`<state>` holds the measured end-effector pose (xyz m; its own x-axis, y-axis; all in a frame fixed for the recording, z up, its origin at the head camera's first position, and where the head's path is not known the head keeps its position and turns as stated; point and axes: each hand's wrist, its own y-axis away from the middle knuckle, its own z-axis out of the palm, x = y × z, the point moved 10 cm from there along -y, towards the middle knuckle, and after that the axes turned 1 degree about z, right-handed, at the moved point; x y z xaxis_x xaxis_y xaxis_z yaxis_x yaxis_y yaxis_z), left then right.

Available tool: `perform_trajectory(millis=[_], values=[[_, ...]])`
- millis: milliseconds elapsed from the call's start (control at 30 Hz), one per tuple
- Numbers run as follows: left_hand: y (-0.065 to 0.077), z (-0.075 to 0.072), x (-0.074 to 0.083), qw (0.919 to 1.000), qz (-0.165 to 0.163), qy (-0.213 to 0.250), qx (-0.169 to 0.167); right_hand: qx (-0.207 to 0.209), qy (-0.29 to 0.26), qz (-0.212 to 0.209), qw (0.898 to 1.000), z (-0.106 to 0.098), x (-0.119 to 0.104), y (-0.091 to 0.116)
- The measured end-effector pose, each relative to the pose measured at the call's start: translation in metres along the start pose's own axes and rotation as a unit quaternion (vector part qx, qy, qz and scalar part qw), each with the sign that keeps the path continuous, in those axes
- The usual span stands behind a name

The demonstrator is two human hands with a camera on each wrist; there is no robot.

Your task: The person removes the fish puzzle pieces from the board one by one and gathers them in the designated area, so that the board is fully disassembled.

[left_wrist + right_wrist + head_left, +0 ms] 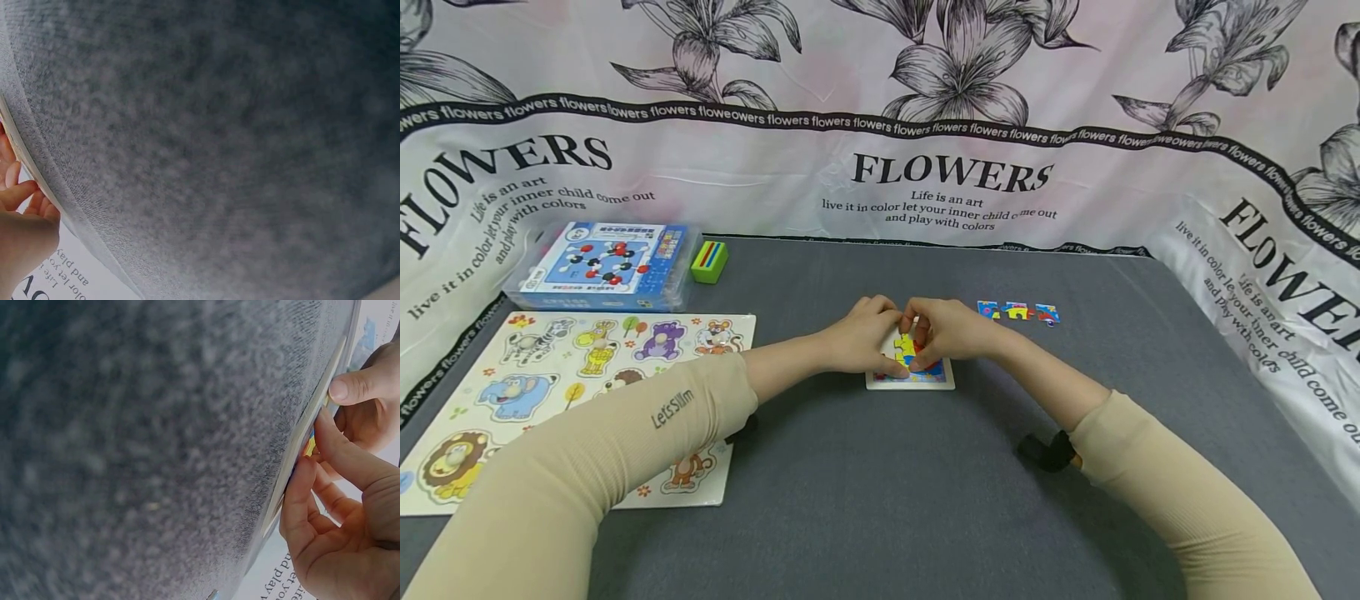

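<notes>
A small white tray (925, 387) lies flat on the grey table (880, 500), holding fitted puzzle pieces (904, 347) in yellow, red and blue; the hands hide part of what it contains. The left hand (859, 337) is at the tray's left side, thumb stretched out over the pieces and apart from the other fingers. The right hand (953, 329) bends over the tray's right side, thumb and forefinger touching down on its contents; whether they pinch a piece cannot be told. Near the tray, beyond it to the right, lie three loose pieces (1017, 312) in a row. Left of the tray sits a large animal board (576, 362); farther beyond on that side stand a clear plastic box (602, 300), its contents hidden by a molecule-picture card (598, 262), and a green block (707, 271).
</notes>
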<state>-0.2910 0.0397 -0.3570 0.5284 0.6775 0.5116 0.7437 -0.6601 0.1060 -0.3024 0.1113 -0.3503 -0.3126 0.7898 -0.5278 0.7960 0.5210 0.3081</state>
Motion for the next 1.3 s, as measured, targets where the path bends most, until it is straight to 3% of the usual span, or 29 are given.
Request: perform_trajectory(millis=[1300], values=[[0.0000, 0.0003, -0.0009, 1.0000, -0.002, 0.001, 0.000, 0.001, 0.022, 0.000, 1.000, -0.0017, -0.0044, 0.0019]])
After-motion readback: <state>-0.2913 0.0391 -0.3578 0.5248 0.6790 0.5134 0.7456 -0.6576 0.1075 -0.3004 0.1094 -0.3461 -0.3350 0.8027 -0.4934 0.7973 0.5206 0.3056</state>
